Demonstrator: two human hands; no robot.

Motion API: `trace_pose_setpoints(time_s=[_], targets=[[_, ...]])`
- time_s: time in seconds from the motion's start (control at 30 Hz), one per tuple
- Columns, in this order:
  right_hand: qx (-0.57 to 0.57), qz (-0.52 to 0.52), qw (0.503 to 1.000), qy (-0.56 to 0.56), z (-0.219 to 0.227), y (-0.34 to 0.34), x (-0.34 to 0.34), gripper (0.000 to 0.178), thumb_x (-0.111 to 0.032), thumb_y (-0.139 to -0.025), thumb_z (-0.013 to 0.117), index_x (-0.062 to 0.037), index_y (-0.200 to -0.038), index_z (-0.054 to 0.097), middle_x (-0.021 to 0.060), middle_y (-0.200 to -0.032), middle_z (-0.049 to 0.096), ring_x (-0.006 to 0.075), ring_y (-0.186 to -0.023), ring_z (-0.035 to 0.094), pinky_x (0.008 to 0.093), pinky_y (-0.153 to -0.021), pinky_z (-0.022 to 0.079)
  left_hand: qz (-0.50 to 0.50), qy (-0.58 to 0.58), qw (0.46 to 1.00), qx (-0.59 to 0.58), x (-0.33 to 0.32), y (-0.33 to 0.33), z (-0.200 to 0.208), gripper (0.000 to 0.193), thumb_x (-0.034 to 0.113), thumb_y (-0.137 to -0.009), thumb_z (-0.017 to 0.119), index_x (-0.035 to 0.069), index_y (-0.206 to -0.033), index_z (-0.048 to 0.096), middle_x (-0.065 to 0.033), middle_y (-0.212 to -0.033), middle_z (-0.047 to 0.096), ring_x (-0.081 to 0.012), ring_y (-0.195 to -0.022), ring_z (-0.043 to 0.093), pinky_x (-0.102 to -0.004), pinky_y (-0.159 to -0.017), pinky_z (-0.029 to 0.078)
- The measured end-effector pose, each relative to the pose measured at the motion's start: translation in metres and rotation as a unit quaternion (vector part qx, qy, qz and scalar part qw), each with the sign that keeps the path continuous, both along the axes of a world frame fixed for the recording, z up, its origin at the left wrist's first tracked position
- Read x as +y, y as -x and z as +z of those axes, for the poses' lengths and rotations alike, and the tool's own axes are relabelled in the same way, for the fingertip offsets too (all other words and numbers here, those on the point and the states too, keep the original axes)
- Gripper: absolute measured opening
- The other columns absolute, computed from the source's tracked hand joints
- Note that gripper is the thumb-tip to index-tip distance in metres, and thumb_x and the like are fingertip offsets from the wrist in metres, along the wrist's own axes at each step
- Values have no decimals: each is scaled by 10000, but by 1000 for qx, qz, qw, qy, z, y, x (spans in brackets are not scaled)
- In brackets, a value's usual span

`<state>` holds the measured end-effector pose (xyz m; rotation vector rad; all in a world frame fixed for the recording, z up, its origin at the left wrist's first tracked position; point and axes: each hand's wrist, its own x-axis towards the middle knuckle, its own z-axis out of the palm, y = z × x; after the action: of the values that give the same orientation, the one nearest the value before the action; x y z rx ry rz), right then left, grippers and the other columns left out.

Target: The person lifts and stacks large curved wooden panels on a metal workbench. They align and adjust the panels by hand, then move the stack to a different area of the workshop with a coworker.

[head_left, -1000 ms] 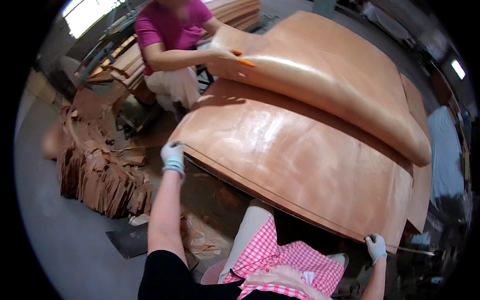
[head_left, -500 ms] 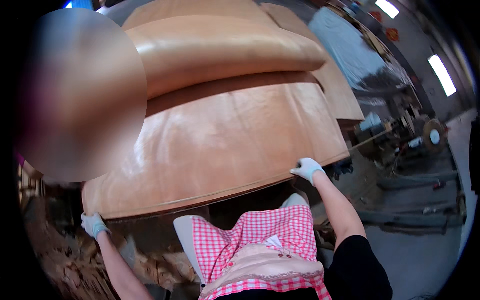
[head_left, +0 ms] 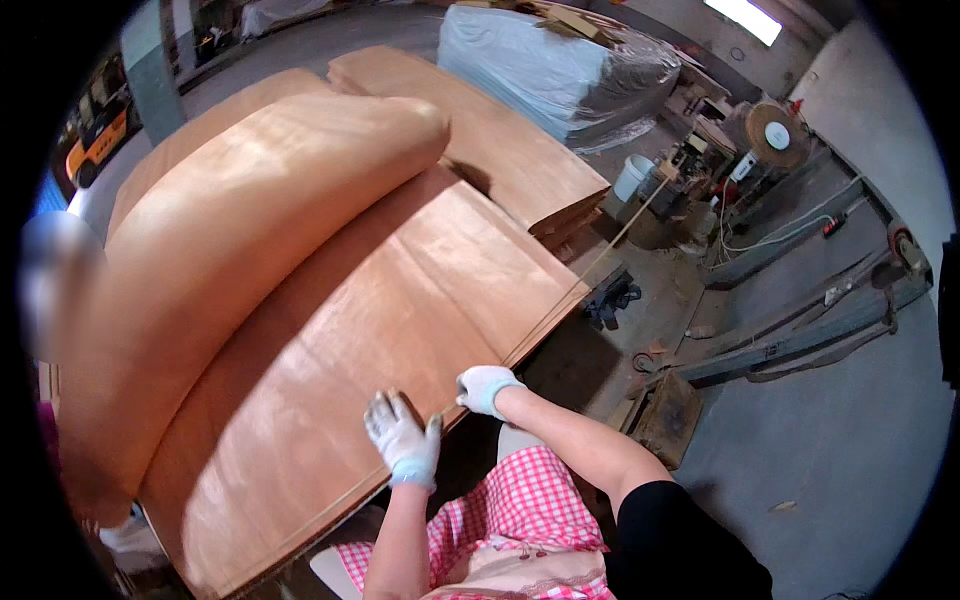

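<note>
A large, thin wood veneer sheet (head_left: 400,320) lies in front of me, its far part curled over into a big roll (head_left: 270,190). A thin tan strip (head_left: 540,330) runs along the near edge and stretches off to the upper right. My left hand (head_left: 402,440), in a white glove with a pale blue cuff, rests on the sheet near that edge with its fingers spread. Just right of it, my right hand (head_left: 487,390), gloved alike, is closed at the edge with its fingertips on the strip; they are partly hidden.
More stacked sheets (head_left: 480,130) lie beyond. A plastic-covered pile (head_left: 550,70), a white bucket (head_left: 632,177) and a machine with a round disc (head_left: 776,136) stand behind. A metal frame (head_left: 800,340) is on the right floor. Another person (head_left: 65,290), blurred, is at the left.
My view has swung to the right. My left hand has left the sheet's left corner and come close to my right hand, which has slid inward along the edge. The rolled part has shifted left.
</note>
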<state>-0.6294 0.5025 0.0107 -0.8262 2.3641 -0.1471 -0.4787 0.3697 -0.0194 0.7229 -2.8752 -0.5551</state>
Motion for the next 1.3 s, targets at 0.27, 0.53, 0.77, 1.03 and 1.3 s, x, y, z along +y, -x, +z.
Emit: trace_pose_setpoints(time_s=[0.27,0.53,0.77,1.03,1.3], targets=[[124,-60,990,-41,17,154,161,271,-289,-860,599,-110,-1029,712,164,-1058,685,331,-993,657,437,-856,516,19,-6,999,-46,-1,0,0,967,468,-752,694,-5,-1480,267,-235,-1535,253,-378,-1431,203,-482,-1184,99],[129,-330,935,-2,-48,204,205,337,-294,-831,633,-47,-1051,696,197,-1128,655,378,-1052,620,436,-912,497,15,14,999,-32,2,-4,-1,909,468,-784,694,-4,-1460,310,-231,-1527,271,-388,-1422,226,-499,-1173,134],[216,-404,809,368,-32,110,187,190,-167,-911,588,16,-952,615,181,-884,656,296,-833,626,386,-784,480,-35,-132,991,15,44,-34,14,438,321,-849,653,21,-1163,599,-243,-1039,651,-452,-972,603,-505,-872,479],[-218,-214,816,491,53,-112,48,111,-63,-899,604,17,-972,580,92,-1004,622,142,-875,573,302,-808,483,-86,-243,921,292,54,-57,61,343,177,-772,749,41,-1074,660,-143,-1015,637,-282,-861,639,-362,-773,533],[-249,-79,837,481,106,-210,-52,341,-152,-897,663,39,-1170,591,183,-1285,551,217,-1045,603,344,-890,502,189,-458,776,391,-22,-172,48,40,22,-834,692,18,-835,652,-12,-830,632,-98,-765,576,-257,-688,485]])
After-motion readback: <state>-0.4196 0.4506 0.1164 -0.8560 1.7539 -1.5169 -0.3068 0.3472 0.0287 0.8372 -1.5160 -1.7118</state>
